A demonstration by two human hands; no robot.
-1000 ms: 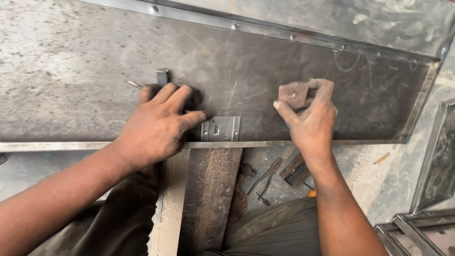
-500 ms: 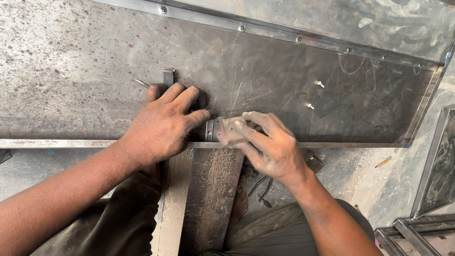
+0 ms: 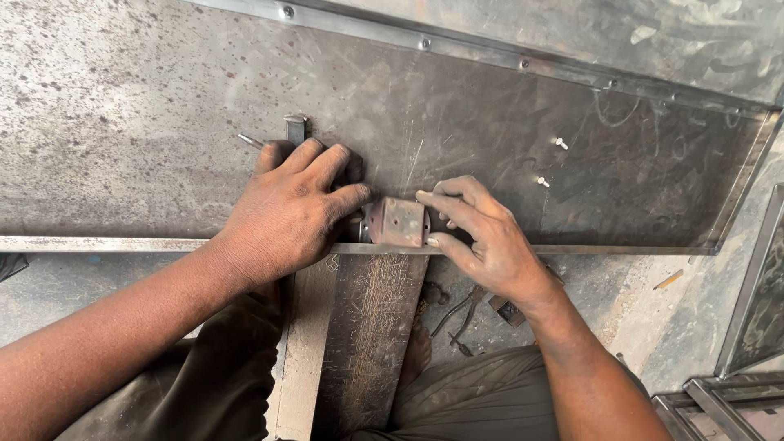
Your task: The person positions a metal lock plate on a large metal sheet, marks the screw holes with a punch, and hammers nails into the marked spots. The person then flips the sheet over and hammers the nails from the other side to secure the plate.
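One camera sits on the person's head. It looks down, close above the big metal sheet (image 3: 163, 106).

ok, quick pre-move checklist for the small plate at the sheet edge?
1. Right hand grips the small rusty plate: ok, fingers on its right side.
2. Left hand steadies the metal sheet: ok, pressed flat beside the plate.
3. Plate lined up with the sheet's front edge strip: ok, it sits right at it.
4. Plate holes match holes beneath: cannot tell, covered.
5. Two white pins clear of the hands: ok, further right.
6. Fasteners at hand: cannot tell.
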